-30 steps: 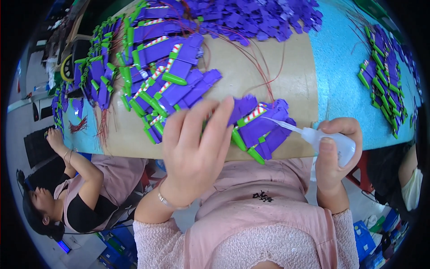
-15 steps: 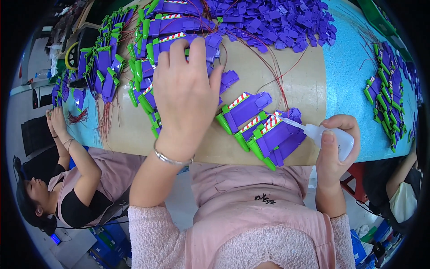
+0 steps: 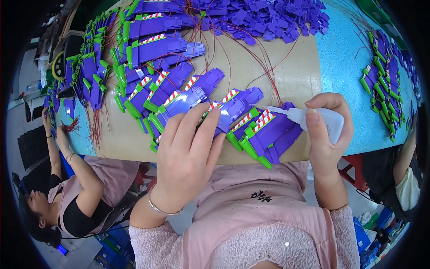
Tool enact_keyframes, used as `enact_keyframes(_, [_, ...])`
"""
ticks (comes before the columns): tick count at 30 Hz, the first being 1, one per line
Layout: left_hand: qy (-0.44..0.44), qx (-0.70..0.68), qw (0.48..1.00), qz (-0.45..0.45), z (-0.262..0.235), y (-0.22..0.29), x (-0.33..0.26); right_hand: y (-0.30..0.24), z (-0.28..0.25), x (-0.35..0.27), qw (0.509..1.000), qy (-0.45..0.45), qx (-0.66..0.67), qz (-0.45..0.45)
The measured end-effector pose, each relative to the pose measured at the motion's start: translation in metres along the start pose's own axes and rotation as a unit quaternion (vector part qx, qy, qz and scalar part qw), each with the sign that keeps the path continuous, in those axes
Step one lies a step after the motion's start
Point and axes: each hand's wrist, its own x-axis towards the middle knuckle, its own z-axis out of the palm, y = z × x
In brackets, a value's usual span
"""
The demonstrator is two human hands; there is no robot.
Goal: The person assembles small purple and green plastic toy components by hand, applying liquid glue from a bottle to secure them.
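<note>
Purple parts pressed flat and a squeeze bottle held at the surface edge.

A small translucent squeeze bottle [image 3: 323, 123] is pinched in the grip of the right hand [image 3: 326, 134], thumb on top and fingers curled around it, its white nozzle laid against a purple plastic piece with green tips and red-and-white striped stickers [image 3: 268, 132]. The left hand [image 3: 190, 152] is laid flat, fingers spread and holding nothing, upon the neighbouring purple pieces [image 3: 179, 101], which are fanned in an overlapping row on the tan surface [image 3: 295, 76]. Thin red wires [image 3: 264, 58] are trailed towards a heap of loose purple parts [image 3: 268, 18]. A co-worker's hands [image 3: 56, 134] are seen at the far left.
</note>
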Motion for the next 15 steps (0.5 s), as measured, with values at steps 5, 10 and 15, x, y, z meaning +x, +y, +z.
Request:
enact_keyframes(5, [-0.018,-0.009,1.0,-0.002,0.002,-0.003,0.0,-0.006,0.007,-0.002,0.999,-0.03,0.003,0.02])
enact_keyframes(10, [-0.017,-0.01,1.0,0.003,0.002,-0.004,0.001,-0.008,0.012,-0.004,0.997,-0.069,-0.035,0.006])
enact_keyframes(15, [-0.013,-0.008,1.0,-0.001,0.003,-0.003,-0.001,-0.004,0.009,-0.003,0.995,-0.07,-0.069,-0.028])
